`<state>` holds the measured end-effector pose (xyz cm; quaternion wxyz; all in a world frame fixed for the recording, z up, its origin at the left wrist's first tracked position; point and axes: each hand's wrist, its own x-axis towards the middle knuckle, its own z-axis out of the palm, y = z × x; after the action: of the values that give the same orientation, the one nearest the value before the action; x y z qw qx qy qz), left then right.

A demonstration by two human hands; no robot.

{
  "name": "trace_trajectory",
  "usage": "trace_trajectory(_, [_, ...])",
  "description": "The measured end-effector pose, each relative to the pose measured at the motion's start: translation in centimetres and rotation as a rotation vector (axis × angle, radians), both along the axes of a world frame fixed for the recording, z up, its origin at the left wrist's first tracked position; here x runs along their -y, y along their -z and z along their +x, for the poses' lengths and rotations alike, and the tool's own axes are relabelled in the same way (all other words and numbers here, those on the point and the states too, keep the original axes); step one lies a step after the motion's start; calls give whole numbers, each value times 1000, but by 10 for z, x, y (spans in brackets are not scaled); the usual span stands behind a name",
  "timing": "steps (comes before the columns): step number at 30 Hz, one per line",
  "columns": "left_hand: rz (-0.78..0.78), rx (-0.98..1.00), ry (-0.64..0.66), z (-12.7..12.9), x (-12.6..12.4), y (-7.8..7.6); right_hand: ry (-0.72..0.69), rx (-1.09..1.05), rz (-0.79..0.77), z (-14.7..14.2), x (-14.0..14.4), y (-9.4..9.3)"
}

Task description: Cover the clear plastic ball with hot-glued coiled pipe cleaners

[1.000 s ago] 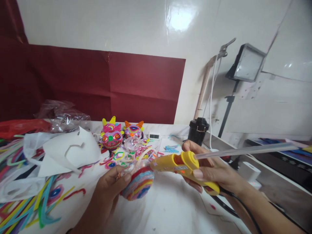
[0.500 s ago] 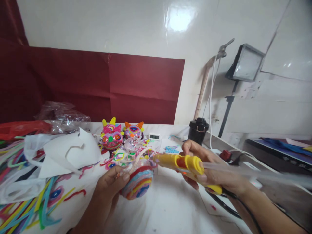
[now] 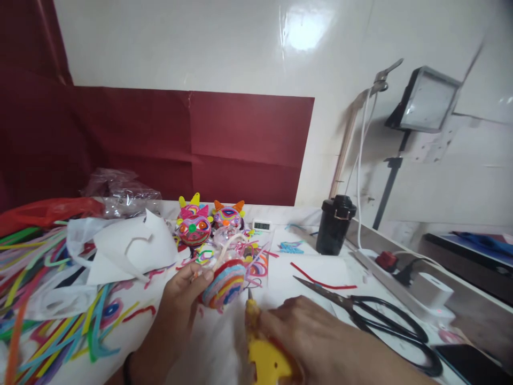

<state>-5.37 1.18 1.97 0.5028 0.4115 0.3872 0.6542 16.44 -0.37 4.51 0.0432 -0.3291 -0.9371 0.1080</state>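
My left hand (image 3: 180, 302) holds a small ball wrapped in coloured pipe-cleaner bands (image 3: 224, 282) just above the white table (image 3: 224, 347). A pale strand rises from the ball's top. My right hand (image 3: 316, 337) grips a yellow glue gun (image 3: 266, 355) low at the frame's bottom, its nozzle pointing up toward the ball's underside, a short gap apart. Two finished horned pipe-cleaner faces (image 3: 194, 224) stand behind the ball.
Black scissors (image 3: 385, 315) lie open to the right of my hand. A black cup (image 3: 334, 224), a power strip (image 3: 385, 262), a small clock (image 3: 262, 225), white paper (image 3: 128, 248) and loose pipe cleaners (image 3: 48, 310) spread at the left. A lamp stand (image 3: 425, 101) rises at the right.
My right hand swung the glue gun from level at the ball's right side down below the ball. The scissors came into view. The left hand keeps holding the ball.
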Motion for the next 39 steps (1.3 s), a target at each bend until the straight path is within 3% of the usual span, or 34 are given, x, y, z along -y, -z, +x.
trace_trajectory(4, [12,-76,15,-4,-1,8,-74,157,61,-16,0,12])
trace_trajectory(7, [-5,-124,-4,-3,-1,11,-117,136,66,-14,1,13])
trace_trajectory(10, [-1,-137,-9,1,2,10,-95,-111,156,-6,-1,4])
trace_trajectory(13, [-24,-159,-12,6,6,9,-20,-439,403,1,-8,-10])
trace_trajectory(15, [-38,-189,13,7,8,9,-11,-518,511,2,-14,-18])
trace_trajectory(17, [-40,-240,26,8,10,9,-14,-495,518,0,-21,-22])
trace_trajectory(21, [3,-348,-11,8,11,7,-1,-433,416,-7,-29,-22])
trace_trajectory(25, [17,-367,-2,9,11,6,-3,-592,174,-8,-32,-18])
trace_trajectory(34, [4,-363,39,6,9,11,173,-883,-292,-7,-43,-4])
trace_trajectory(39, [9,-362,45,4,9,13,301,-961,-446,-11,-45,-2])
